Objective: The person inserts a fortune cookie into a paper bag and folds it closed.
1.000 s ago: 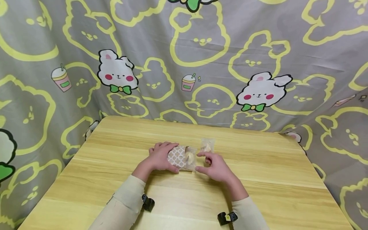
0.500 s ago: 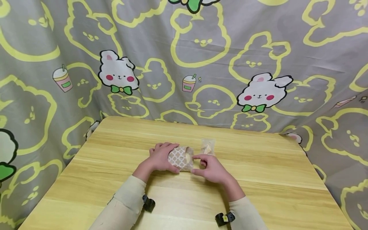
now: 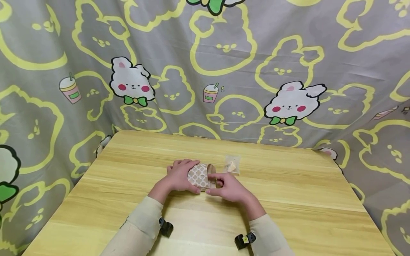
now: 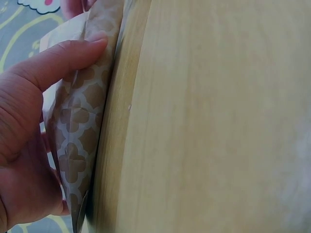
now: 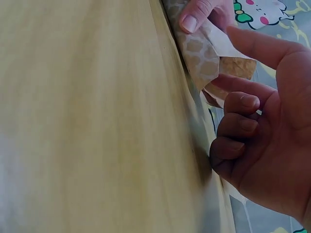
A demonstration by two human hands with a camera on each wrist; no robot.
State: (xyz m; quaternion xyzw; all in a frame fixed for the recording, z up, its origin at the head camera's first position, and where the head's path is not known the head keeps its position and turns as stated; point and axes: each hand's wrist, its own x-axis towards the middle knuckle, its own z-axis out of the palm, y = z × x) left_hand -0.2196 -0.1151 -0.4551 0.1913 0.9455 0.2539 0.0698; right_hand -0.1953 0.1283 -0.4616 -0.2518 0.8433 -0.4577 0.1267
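A brown paper bag [image 3: 198,176] with a white lattice pattern lies on its side, mouth toward the right. My left hand [image 3: 180,177] grips it, the thumb [image 4: 90,51] across its near face and the fingers on the far side. At the mouth is my right hand [image 3: 233,188], its index finger reaching inside the bag and its thumb outside near the lower edge. In the right wrist view, the other fingers [image 5: 233,124] are curled in and hold nothing visible. The bag's contents are hidden. Behind the right hand lies a small clear packet [image 3: 232,166] with a pale, cookie-like piece inside.
The light wooden table [image 3: 304,199] extends around both hands. A grey curtain [image 3: 179,46] with yellow outlines and rabbit prints hangs along its back and sides. A black wrist camera [image 3: 166,227] sits on the left sleeve, another [image 3: 245,240] on the right.
My right hand has moved left, its index finger passing into the bag. The clear packet that stuck out of the mouth has gone inside, out of sight. The left hand stays put.
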